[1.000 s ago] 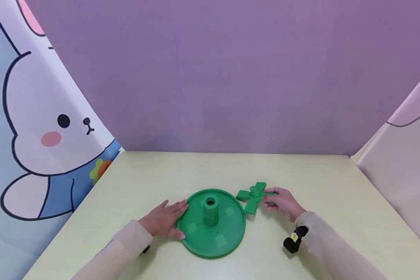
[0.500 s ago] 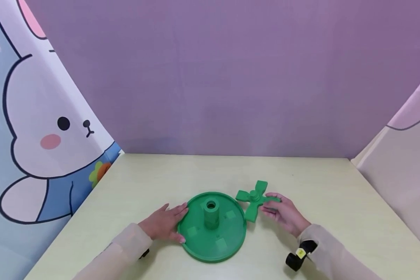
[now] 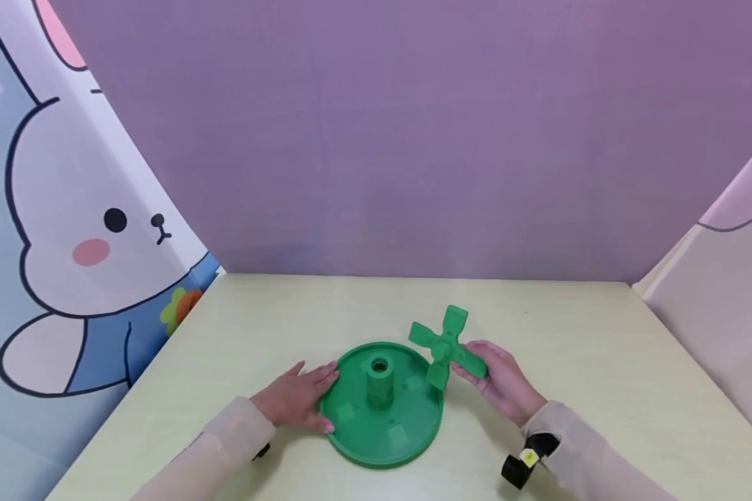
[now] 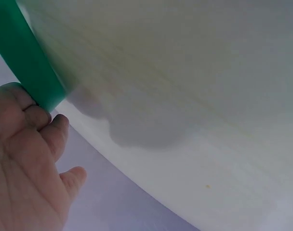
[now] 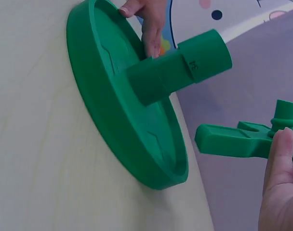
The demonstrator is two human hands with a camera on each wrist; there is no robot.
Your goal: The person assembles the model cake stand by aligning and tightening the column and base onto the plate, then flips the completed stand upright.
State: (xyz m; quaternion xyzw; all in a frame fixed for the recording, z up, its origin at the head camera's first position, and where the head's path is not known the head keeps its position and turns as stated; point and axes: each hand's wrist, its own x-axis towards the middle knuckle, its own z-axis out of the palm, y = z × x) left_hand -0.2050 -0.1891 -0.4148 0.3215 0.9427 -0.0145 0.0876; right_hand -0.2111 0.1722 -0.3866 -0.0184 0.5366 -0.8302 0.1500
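Observation:
A green round base (image 3: 382, 445) with a raised rim lies on the table, and a hollow upright post (image 3: 379, 390) stands at its centre. My left hand (image 3: 296, 398) touches the base's left rim, thumb and fingers spread; in the left wrist view its fingertips meet the rim (image 4: 33, 62). My right hand (image 3: 506, 386) pinches one arm of a green four-armed cross piece (image 3: 441, 351). The cross is tilted in the air, overlapping the base's right rim in the head view. In the right wrist view a short round stub (image 5: 285, 114) rises from the cross's middle.
The pale wooden table (image 3: 276, 313) runs back to a purple cloth backdrop (image 3: 376, 139). A curtain with a cartoon rabbit (image 3: 88, 209) hangs at the left, and a pale curtain (image 3: 721, 299) at the right. A black wrist camera (image 3: 520, 470) sits on the right wrist.
My right hand has raised the cross piece, turned it and brought it left towards the base. My left hand stays at the rim, and the base has hardly moved.

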